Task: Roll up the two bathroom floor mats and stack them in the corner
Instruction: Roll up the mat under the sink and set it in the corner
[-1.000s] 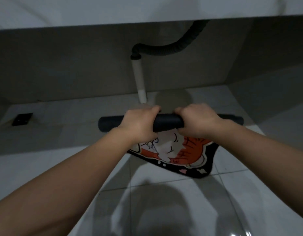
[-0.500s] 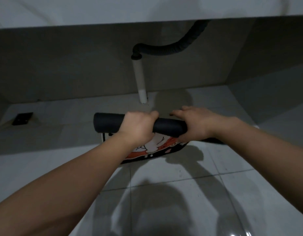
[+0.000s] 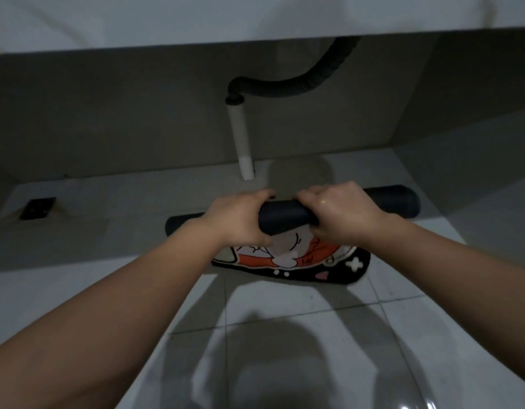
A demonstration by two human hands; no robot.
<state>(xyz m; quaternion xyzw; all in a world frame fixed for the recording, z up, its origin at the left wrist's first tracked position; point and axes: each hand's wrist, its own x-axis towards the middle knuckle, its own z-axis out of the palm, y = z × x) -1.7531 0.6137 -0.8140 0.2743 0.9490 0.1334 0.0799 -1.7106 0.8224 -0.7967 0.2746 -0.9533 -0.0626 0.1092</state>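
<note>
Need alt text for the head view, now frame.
The left hand and right hand grip the dark roll of a partly rolled mat, its cartoon-printed end lying on the tiled floor. Behind stands a white pipe joined to a dark hose.

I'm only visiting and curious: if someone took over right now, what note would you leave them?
Left hand and right hand both grip the dark roll of one mat, side by side near its middle, in front of the white drain pipe.
Done: this mat is mostly rolled.
Left: roll in the printed flap lying on the floor tiles, then roll the second mat, not in view, and stack both in the corner.
</note>
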